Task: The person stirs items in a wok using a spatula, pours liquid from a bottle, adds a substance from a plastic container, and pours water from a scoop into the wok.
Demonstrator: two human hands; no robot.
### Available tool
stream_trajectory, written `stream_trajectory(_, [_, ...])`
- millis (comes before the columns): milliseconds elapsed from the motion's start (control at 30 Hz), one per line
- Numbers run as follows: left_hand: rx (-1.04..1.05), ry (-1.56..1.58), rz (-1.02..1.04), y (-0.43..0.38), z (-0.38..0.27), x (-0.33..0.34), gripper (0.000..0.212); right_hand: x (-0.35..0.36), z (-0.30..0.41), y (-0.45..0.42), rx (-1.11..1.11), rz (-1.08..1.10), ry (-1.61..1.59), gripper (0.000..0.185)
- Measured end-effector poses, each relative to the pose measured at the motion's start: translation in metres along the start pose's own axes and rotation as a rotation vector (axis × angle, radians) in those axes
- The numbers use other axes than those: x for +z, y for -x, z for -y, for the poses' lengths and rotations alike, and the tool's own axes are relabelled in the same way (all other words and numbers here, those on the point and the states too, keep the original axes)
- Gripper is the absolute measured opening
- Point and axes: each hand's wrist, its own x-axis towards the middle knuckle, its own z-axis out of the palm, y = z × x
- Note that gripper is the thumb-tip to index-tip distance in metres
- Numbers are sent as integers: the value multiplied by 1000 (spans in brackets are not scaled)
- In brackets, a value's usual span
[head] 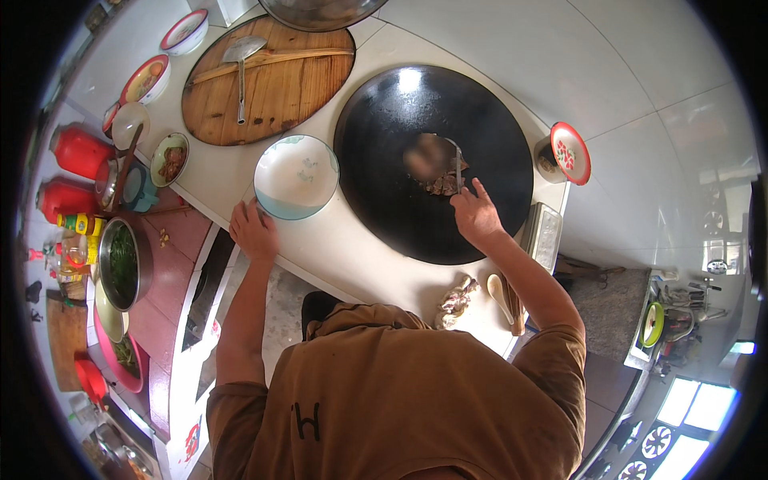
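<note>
A large black wok point(384, 204) is set into the pale counter, with browned meat pieces point(443, 185) near its middle. My right hand point(477, 216) grips the handle of a metal spatula point(459, 162), whose head is at the food; a blurred patch hides part of it. My left hand point(255, 231) rests at the counter's edge, by the near rim of a white and teal bowl point(297, 177). Whether its fingers touch the bowl I cannot tell. The bowl stands left of the wok.
A round wooden lid point(270, 96) with a metal ladle point(241, 78) and sticks lies beyond the bowl. A small bowl of food point(170, 162) stands left. A cloth point(456, 303) and a pale spoon point(499, 297) lie near the wok's close side. An enamel bowl point(570, 153) sits at right.
</note>
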Motion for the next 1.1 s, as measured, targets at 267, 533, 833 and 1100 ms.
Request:
stream_trajectory(267, [-32,-21,35,0,2,2,45,9,-2,11,60,-78,-206,18])
stream_trajectory(533, [-28,30,39,1,3,3,44,16,0,6,205,45,-333,13])
stream_trajectory(833, [-32,25,47,0,2,2,44,5,-17,5,634,-98,-724,7])
stream_trajectory(1100, [-41,25,49,-1,2,1,43,-3,-7,2,261,-214,-424,9])
